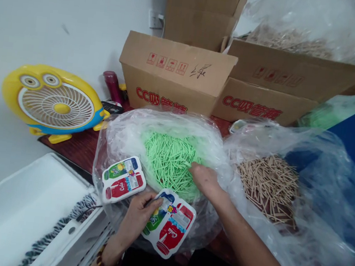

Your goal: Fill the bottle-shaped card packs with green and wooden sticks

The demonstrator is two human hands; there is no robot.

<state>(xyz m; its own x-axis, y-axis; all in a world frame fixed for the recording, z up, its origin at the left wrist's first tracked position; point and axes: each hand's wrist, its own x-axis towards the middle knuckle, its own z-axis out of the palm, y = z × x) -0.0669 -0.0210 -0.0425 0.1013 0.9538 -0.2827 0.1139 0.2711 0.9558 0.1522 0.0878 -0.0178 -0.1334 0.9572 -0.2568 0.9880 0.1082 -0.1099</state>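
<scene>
My left hand (140,214) grips the edge of a bottle-shaped candy pack (174,231) printed with Cola and a green drink, thumb on top. A similar candy pack (124,179) lies just beyond it, on the rim of a clear plastic bag. That plastic bag (123,131) is spread wide around a heap of thin green candy sticks (169,160). At the heap's right side is my right hand (203,176), its fingers closed together among the green sticks. Whatever its fingertips pinch is too small to make out for certain.
Brown candy sticks (269,184) fill another open plastic bag (322,235) on the right. Cardboard boxes (174,77) stand behind. A yellow fan (60,104) is at the left, above a white plastic bin (12,199). A dark red bottle (112,86) stands by the wall.
</scene>
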